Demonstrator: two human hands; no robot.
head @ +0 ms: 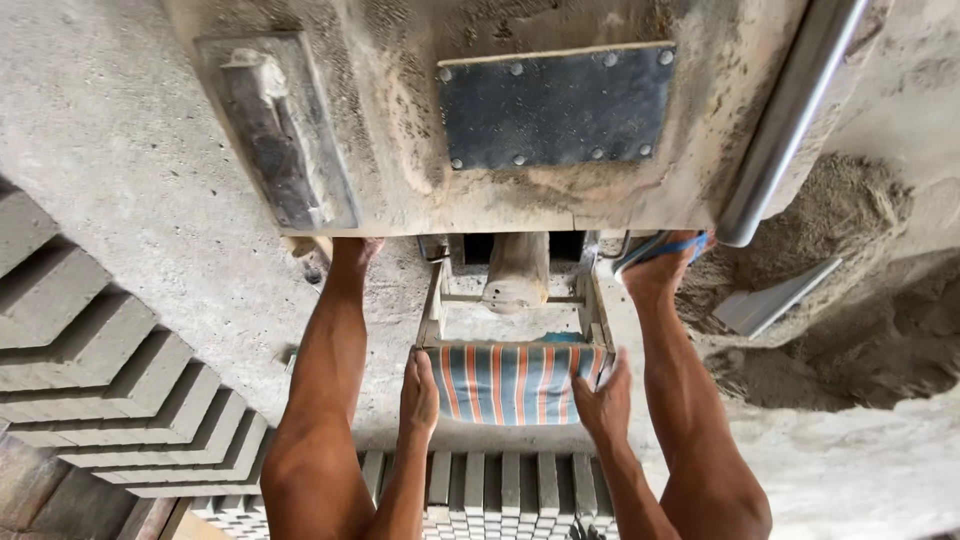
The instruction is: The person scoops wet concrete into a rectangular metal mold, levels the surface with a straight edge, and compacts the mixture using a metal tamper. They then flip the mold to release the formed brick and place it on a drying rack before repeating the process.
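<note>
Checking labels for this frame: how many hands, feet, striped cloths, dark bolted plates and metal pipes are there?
Hands: 2 (left hand, right hand, both gripping the cloth's edges)
Feet: 2 (left foot, right foot)
Striped cloth: 1
Dark bolted plate: 1
Metal pipe: 1
Total: 7

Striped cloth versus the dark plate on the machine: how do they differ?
The striped cloth is soft, orange-and-blue striped, held at both ends by the left hand and right hand. The dark plate is rigid, plain, bolted on and untouched. Both look roughly rectangular.
</note>
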